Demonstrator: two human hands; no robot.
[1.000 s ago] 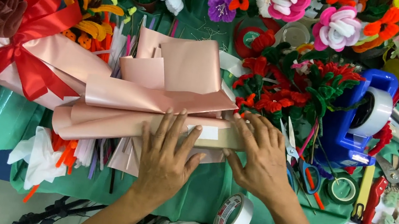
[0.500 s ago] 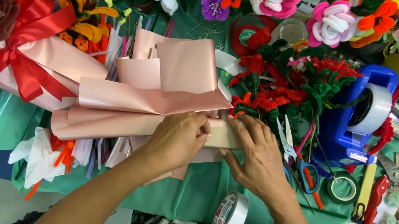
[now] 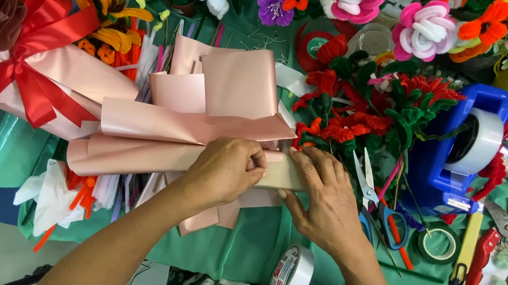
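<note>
Here, at the centre of the frame, the left hand (image 3: 222, 168) pinches the folded pink wrapping paper (image 3: 150, 149) with closed fingers while the right hand (image 3: 326, 203) lies flat, fingers spread, pressing its end to the bench (image 3: 249, 252), apparently to hold the fold.

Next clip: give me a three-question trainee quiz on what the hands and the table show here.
1. True or false: both hands rest on the rolled pink wrapping paper.
2. Which hand, left hand or right hand, is nearer the blue tape dispenser?
3. What lies closest to the person, at the table edge: A white tape roll, B red ribbon bow, C white-handled scissors?

Key: 1 true; 2 right hand; 3 A.
</note>
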